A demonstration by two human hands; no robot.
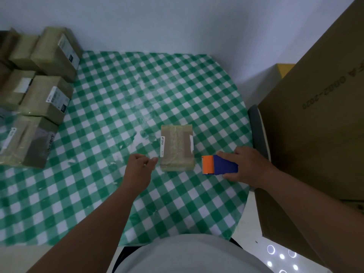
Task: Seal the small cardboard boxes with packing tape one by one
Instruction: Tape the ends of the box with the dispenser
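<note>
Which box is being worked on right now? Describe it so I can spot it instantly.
On the green checked tablecloth, look between the left hand and the right hand, which grips the blue-and-orange tape dispenser. The small taped box lies alone there, apart from the stacked boxes at the far left edge.

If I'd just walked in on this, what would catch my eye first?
Probably the orange-and-blue tape dispenser that the right hand grips on the green checked tablecloth. Just left of it lies a small taped box, and the left hand hovers beside it, apparently not touching. A pile of similar boxes sits at the table's far left.
</note>
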